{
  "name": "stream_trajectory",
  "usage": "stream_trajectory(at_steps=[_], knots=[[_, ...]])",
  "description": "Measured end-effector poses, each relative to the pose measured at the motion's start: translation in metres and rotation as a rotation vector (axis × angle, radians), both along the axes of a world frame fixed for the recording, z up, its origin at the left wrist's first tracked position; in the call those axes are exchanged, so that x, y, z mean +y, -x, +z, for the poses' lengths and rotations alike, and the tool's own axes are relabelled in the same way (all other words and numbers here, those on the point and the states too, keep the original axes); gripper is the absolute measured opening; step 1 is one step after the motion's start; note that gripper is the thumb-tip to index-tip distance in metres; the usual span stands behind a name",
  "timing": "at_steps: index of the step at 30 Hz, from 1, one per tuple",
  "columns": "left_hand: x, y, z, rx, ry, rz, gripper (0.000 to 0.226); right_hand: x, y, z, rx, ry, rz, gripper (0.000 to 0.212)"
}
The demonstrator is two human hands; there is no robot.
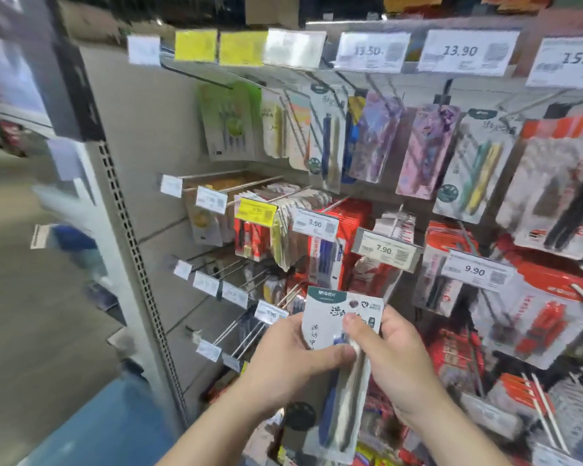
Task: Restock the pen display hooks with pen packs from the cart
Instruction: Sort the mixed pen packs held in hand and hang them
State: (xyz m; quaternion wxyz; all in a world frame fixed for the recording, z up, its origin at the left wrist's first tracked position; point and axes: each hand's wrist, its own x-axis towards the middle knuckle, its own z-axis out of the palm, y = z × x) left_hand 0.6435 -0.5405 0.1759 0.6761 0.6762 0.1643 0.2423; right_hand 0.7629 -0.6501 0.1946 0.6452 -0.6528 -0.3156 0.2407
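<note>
A white pen pack (330, 314) with a dark green header and a blue pen inside is held upright in front of the display at lower centre. My left hand (293, 351) grips its left edge with the thumb across the front. My right hand (387, 351) pinches its right side, fingers curled over the card. Bare metal hooks (239, 338) with small price tags stick out just left of the pack. Matching white and green packs (323, 129) hang on an upper hook.
The pegboard display holds several hooks of red pen packs (549, 304) at right and purple packs (424, 153) above. Price labels (458, 52) line the top rail. A grey shelf upright (128, 213) borders the left side, with the aisle floor beyond.
</note>
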Motion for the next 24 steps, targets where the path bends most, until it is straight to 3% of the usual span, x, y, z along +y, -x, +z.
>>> stream_trajectory(at_steps=[8,11,14,20,24], knots=[[0.069,0.041,0.009,0.004,0.006,0.008,0.023,0.080,0.039,0.010,0.048,-0.050,0.026,0.013],[0.098,0.056,0.019,-0.016,0.004,0.025,0.033,0.110,0.058,0.013,0.032,-0.060,0.023,0.016],[0.128,0.070,0.026,-0.010,-0.024,0.082,0.013,0.139,0.075,0.016,0.053,-0.100,0.025,0.011],[0.175,0.088,0.041,-0.068,-0.029,0.032,0.017,0.181,0.097,0.034,0.022,-0.125,-0.004,0.024],[0.198,0.093,0.050,-0.079,-0.022,0.031,0.017,0.199,0.107,0.043,0.037,-0.149,-0.011,0.020]])
